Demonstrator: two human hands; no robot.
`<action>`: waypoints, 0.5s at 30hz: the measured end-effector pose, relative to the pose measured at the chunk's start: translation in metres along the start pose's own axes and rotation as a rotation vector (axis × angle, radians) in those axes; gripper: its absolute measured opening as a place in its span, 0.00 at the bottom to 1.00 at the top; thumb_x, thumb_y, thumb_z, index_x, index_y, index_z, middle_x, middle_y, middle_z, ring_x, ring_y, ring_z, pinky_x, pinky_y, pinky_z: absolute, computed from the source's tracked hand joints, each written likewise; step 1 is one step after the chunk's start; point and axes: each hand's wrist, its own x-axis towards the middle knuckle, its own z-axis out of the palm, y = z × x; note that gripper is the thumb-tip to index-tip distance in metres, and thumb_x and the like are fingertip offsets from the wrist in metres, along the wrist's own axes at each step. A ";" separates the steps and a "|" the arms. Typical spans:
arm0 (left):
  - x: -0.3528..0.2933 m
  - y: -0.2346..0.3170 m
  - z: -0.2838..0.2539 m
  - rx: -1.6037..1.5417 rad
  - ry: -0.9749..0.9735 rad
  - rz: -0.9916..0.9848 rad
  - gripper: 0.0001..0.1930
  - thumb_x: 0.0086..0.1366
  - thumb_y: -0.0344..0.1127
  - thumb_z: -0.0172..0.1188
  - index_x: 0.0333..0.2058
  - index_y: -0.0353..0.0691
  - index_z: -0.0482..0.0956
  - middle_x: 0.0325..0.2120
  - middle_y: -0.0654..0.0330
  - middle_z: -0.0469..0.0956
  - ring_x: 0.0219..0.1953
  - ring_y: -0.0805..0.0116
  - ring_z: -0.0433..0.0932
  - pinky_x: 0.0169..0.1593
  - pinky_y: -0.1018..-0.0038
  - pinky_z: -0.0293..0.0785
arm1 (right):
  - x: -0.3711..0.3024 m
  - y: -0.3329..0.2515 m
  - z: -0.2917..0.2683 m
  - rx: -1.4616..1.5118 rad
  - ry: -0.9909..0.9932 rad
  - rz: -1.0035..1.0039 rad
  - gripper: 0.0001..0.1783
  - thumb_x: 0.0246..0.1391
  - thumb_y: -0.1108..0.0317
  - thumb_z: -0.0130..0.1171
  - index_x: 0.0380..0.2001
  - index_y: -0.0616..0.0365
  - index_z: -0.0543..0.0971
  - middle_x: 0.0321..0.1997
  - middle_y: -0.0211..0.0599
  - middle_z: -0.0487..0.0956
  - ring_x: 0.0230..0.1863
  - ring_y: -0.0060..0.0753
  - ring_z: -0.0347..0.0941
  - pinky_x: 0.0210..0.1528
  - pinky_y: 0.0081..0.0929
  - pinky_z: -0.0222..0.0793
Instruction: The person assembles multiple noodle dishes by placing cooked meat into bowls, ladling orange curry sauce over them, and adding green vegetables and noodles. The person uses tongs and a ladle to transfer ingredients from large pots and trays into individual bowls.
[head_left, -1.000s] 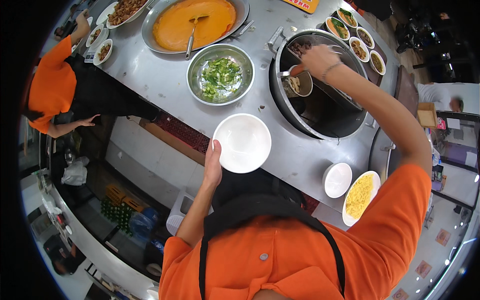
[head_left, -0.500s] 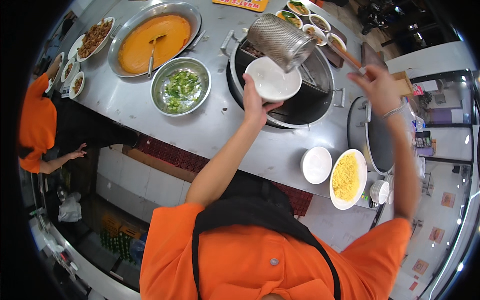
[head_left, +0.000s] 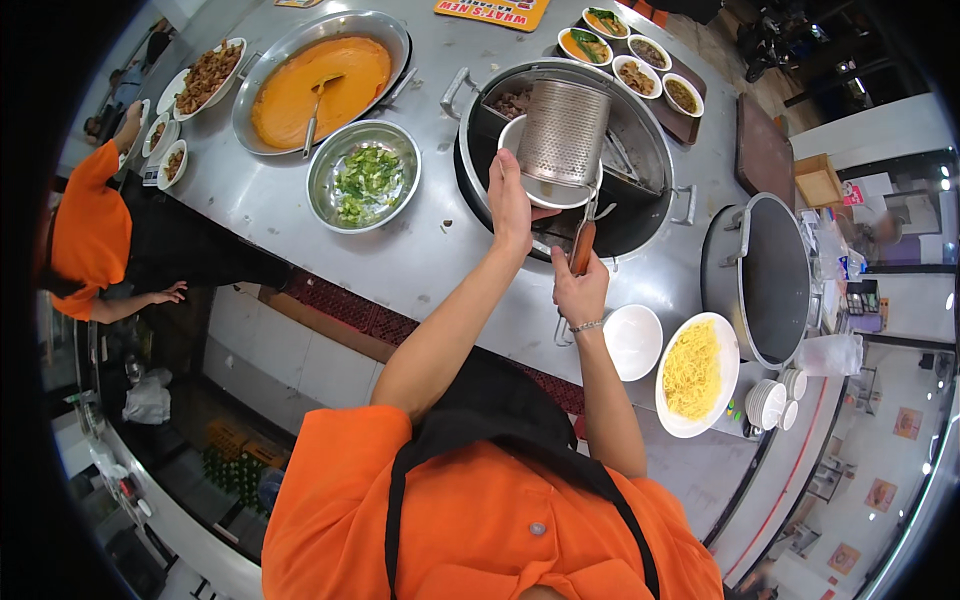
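Observation:
Over a large divided metal pot (head_left: 658, 150), my left hand (head_left: 514, 212) grips a white bowl (head_left: 552, 196) by its side. My right hand (head_left: 580, 288) is closed round the wooden handle of a perforated metal strainer basket (head_left: 566, 130). The basket is tipped over the bowl and covers most of its opening. What lies inside the basket or the bowl is hidden. Some brownish food pieces (head_left: 512, 104) show in one compartment of the pot.
Left of the pot are a bowl of chopped greens (head_left: 367, 185) and a pan of orange sauce (head_left: 325, 95). On the right lie an empty white bowl (head_left: 632, 342), a plate of yellow noodles (head_left: 692, 370) and another pot (head_left: 775, 280). A co-worker (head_left: 95, 235) stands at far left.
My right hand has swung from the far right down to the near side of the pot. The strainer basket has turned and now sits over the bowl. The left hand stays nearly in place.

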 end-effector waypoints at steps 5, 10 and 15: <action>-0.004 -0.008 -0.001 -0.033 -0.103 -0.061 0.38 0.68 0.67 0.31 0.58 0.37 0.58 0.46 0.49 0.75 0.42 0.60 0.81 0.32 0.67 0.86 | -0.002 0.024 0.013 -0.113 0.212 -0.281 0.08 0.49 0.69 0.60 0.25 0.63 0.74 0.13 0.30 0.65 0.16 0.21 0.59 0.21 0.25 0.60; -0.014 -0.001 0.011 -0.107 -0.138 -0.122 0.38 0.68 0.67 0.30 0.57 0.36 0.61 0.43 0.50 0.77 0.41 0.60 0.82 0.32 0.66 0.86 | 0.006 0.038 0.008 -0.158 0.305 -0.411 0.05 0.44 0.72 0.58 0.26 0.62 0.75 0.13 0.39 0.69 0.14 0.31 0.67 0.22 0.29 0.64; -0.019 -0.007 0.010 -0.044 -0.082 -0.128 0.38 0.68 0.67 0.31 0.58 0.37 0.60 0.46 0.50 0.76 0.40 0.59 0.82 0.31 0.66 0.86 | 0.017 0.033 0.011 -0.098 0.367 -0.517 0.06 0.43 0.73 0.58 0.27 0.62 0.75 0.13 0.40 0.69 0.14 0.34 0.69 0.22 0.29 0.65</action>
